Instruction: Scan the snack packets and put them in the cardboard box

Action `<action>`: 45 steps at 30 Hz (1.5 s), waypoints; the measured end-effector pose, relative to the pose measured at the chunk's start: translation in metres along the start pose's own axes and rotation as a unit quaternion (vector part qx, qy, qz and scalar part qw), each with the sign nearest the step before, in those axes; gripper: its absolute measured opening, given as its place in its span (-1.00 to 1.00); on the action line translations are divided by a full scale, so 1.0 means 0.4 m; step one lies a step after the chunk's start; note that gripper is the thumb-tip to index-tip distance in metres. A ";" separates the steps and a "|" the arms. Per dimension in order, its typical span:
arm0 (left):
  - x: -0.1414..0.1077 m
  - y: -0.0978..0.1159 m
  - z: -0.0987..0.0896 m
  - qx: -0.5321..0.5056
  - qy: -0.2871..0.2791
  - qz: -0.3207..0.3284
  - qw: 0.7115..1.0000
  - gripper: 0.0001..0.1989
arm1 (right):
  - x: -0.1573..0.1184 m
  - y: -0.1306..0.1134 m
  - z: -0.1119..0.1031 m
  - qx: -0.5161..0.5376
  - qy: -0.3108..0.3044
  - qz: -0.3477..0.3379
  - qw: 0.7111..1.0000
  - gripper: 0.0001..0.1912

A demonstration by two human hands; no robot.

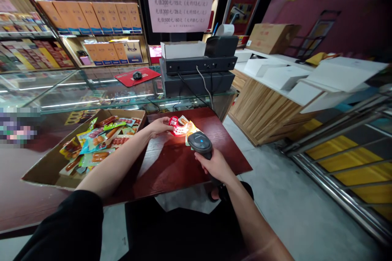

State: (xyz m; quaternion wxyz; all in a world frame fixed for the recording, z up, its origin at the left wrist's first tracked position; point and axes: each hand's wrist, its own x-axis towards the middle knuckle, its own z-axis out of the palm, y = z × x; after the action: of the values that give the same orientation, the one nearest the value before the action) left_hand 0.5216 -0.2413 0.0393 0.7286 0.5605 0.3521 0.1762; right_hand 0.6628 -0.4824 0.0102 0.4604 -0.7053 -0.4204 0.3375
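Over the dark red table (171,171), my left hand (159,127) pinches a small red snack packet (174,122) by its edge. Bright light from the barcode scanner falls on the packet. My right hand (216,165) is wrapped around the handle of the black barcode scanner (199,142), whose head points at the packet. Several packaged sausages (183,120) lie on the table beside and behind the lit packet, partly hidden by the scanner. Left of my left forearm stands an open cardboard box (45,175) with many colourful wrapped sausages (99,140) in it.
A glass display counter (67,85) runs behind the table, bearing a mouse (137,75) on a red mat (122,78). The black cash register (199,79) trails cables toward the table. At right are a wooden cabinet (260,110) and metal rails (324,183).
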 end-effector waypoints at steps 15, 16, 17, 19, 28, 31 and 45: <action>-0.035 0.059 -0.059 0.019 0.024 0.018 0.999 -0.59 | 0.011 -0.057 0.010 0.022 -0.031 -0.028 0.999 -0.67; -0.056 0.074 -0.085 0.022 0.035 0.022 0.999 -0.59 | 0.018 -0.063 0.019 0.025 -0.038 -0.029 0.999 -0.67; -0.081 0.090 -0.117 0.024 0.047 0.029 0.998 -0.59 | 0.025 -0.070 0.031 0.027 -0.047 -0.029 0.998 -0.67; -0.147 0.121 -0.196 0.030 0.084 0.043 0.995 -0.59 | 0.039 -0.084 0.056 0.031 -0.072 -0.030 0.996 -0.68; -0.439 0.210 -0.445 0.019 0.264 0.115 0.957 -0.67 | 0.070 -0.118 0.153 0.026 -0.141 -0.044 0.989 -0.70; -0.422 0.207 -0.425 0.022 0.251 0.101 0.963 -0.70 | 0.070 -0.115 0.149 0.026 -0.142 -0.038 0.989 -0.71; -0.028 0.111 -0.017 0.088 -0.003 0.036 0.995 -0.52 | 0.017 -0.033 -0.040 0.014 -0.008 -0.013 1.000 -0.69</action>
State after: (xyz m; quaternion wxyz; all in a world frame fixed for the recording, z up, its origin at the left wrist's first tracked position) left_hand 0.5152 -0.2302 0.0839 0.6707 0.6356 0.3433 0.1685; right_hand 0.6756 -0.4792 0.0275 0.4711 -0.6906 -0.4286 0.3426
